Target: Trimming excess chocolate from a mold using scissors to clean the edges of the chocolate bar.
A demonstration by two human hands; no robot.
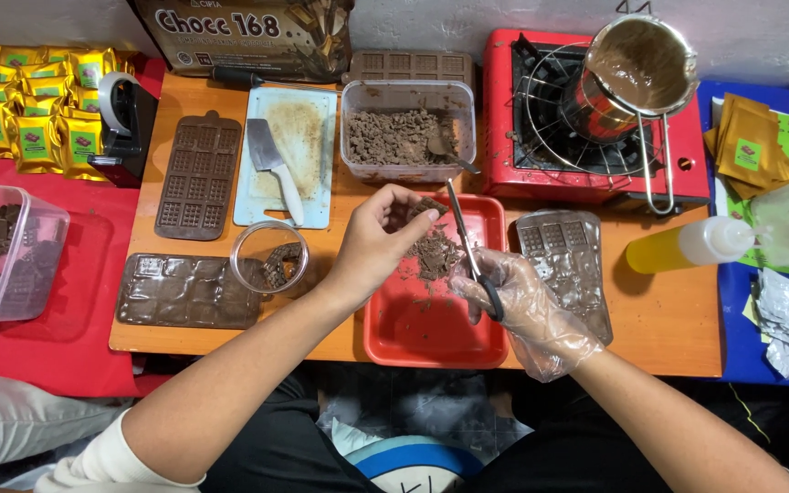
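**A:** Where was the chocolate piece (428,206) at that point?

**B:** Pinched in the bare left hand (378,239), fingers curled shut around it, held just above the far end of the red tray (394,333). The scissors (469,251) were in the right hand (524,306), which wore a clear plastic glove. Its fingers were closed through the black handles, and the blades pointed up toward the piece, close together as far as I could tell.

**B:** Under both lay a heap of chocolate trimmings (435,256) on the tray.

**A:** So which step would you call it?

**B:** I judged it to be trimming: snipping the edge off a moulded piece so the scraps fell onto the tray. The next cut would have called for turning the piece in the fingertips to offer a fresh edge, keeping it over the tray and the fingers out of the blades.

**A:** And around that?

**B:** Just right of the tray lay a clear plastic mould (570,269); to its left stood a small round clear tub (268,257) and a flat filled mould (186,290). Farther back were a clear box of chocolate crumbs (407,132) with a spoon in it, a cutting board (296,155) bearing a small cleaver (271,164), and a brown silicone mould (197,175). At the back right a metal pot of melted chocolate (639,68) sat on a red portable stove (687,155), with a yellow squeeze bottle (687,245) lying nearby.
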